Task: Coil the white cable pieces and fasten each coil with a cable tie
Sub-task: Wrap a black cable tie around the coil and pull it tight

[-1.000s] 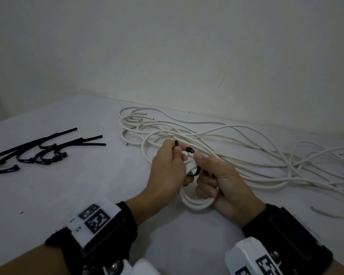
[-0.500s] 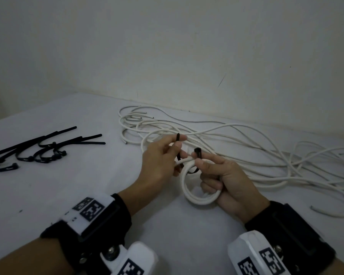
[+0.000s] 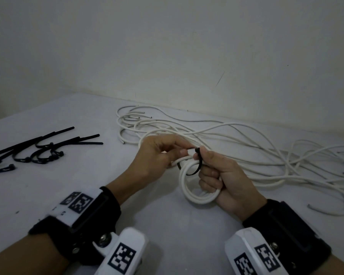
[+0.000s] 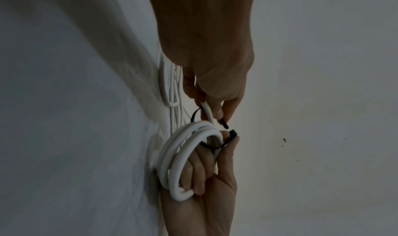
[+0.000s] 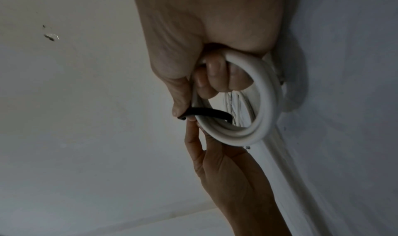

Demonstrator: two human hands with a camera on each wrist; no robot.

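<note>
Right hand (image 3: 224,181) has its fingers curled thru a small white coil (image 3: 189,192), held just above the table (image 3: 48,195), thumb pinning the head of a black cable tie (image 3: 197,165) looped round the coil's top. Left hand (image 3: 157,157) pinches the tie's free tip w/ thumb & forefinger, right beside the head; tip not yet in. Loose white cable (image 3: 246,147) sprawls behind, spare ties (image 3: 42,149) lie well off to the left.
</note>
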